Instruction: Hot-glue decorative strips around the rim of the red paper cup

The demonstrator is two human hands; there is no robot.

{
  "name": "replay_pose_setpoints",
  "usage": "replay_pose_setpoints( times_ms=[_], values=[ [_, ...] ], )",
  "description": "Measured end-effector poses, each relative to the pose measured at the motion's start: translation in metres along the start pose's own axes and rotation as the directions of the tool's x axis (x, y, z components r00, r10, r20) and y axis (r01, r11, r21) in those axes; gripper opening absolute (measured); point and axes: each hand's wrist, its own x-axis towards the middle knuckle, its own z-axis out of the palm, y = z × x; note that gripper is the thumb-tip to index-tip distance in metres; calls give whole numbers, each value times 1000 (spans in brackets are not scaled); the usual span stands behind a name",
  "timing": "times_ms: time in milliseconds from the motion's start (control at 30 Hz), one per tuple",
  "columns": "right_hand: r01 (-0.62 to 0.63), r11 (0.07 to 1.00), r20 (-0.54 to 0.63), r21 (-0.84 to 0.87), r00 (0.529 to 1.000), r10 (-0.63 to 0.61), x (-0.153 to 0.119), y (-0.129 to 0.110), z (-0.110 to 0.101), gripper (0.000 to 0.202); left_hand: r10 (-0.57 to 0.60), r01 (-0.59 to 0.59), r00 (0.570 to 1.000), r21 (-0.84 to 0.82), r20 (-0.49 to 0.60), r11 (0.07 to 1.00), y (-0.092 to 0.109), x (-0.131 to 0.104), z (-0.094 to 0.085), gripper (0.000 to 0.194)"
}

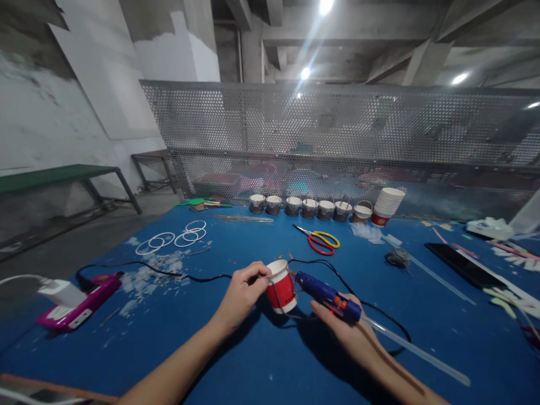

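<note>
My right hand (349,329) is wrapped around a blue glue gun (318,289), and a clear glue stick (417,350) pokes out of its back end toward me. My left hand (244,291) grasps a red and white paper cup (282,292), fingers on its side near the rim, holding it tilted just above the blue table (236,365). A thin grey string (276,293) runs down the cup and trails below it. The gun's nozzle is right beside the cup's upper edge; I can't tell whether they touch.

Off to my left lies a pink power strip (80,308) with a white plug (62,292) in it. Farther out are white rings (156,243) on the left, a ball of grey yarn (397,257) on the right, and scissors (323,241) with one red and one yellow handle between. Beyond them stand seven dark-wrapped cups (309,209) in a row, beside a stack of paper cups (387,203), before a perforated metal screen (329,129).
</note>
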Motion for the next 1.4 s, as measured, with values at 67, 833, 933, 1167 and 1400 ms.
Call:
replay_pose_setpoints(
  times_ms=[67, 833, 933, 1167, 1400],
  values=[
    [-52, 998, -14, 19, 999, 52, -2, 8, 1, 37, -14, 14, 1000, -16, -1, 1000, -1, 0, -1, 15],
    [249, 962, -78, -116, 963, -259, 1, 3, 20, 9, 103, -114, 990, 123, 93, 986, -1, -18, 34, 19],
    [257, 958, -61, -129, 962, -266, 2, 6, 18, 8, 125, -138, 987, 133, 99, 981, -2, -18, 34, 20],
    [259, 951, -108, -169, 954, -279, 2, 11, 16, 6, 156, -181, 977, 184, 144, 966, -4, -19, 34, 18],
    [272, 943, -111, -193, 948, -297, 2, 11, 14, 9, 158, -188, 975, 197, 158, 962, -2, -19, 33, 17]
  ],
)
